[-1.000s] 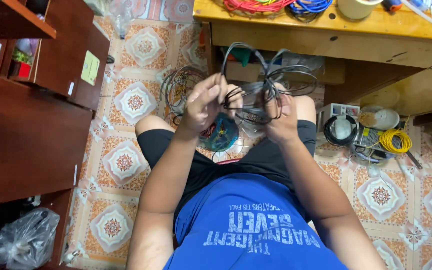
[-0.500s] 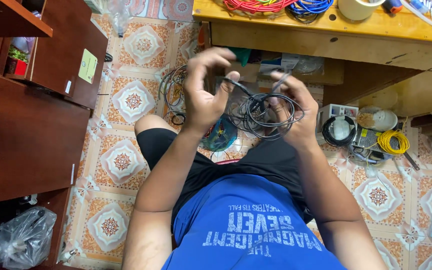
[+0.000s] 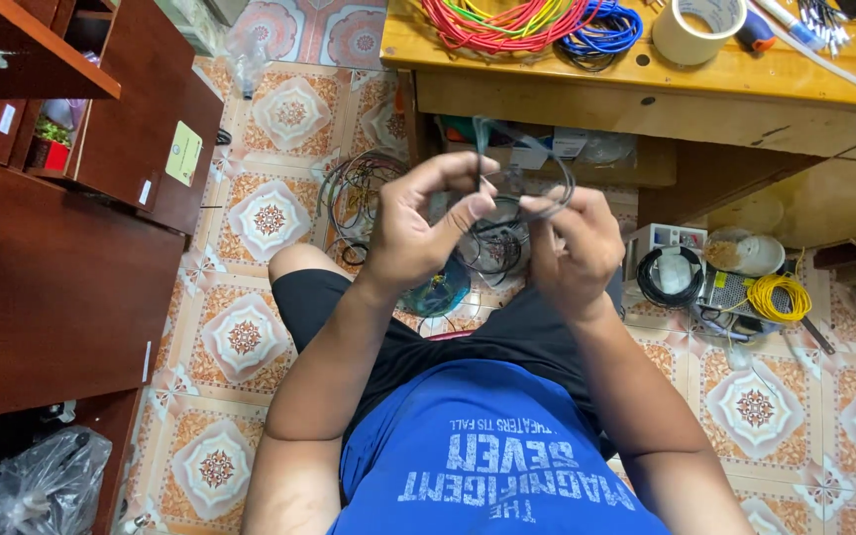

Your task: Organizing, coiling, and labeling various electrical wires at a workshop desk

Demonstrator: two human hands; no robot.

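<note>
Hemmed in on the far side by the wooden workbench (image 3: 646,84), its front edge just beyond the raised left hand (image 3: 413,233) and right hand (image 3: 577,248) and the grey cable coil (image 3: 517,193) pinched between them. Blocked on the left by the dark wooden cabinet (image 3: 61,277), with a strip of bare patterned floor tiles (image 3: 250,213) open between it and the left knee. Crowded on the right floor by a black cable coil (image 3: 671,272), a yellow wire coil (image 3: 780,292) and a small bowl (image 3: 745,248); more open tiles nearer, right of the right forearm.
</note>
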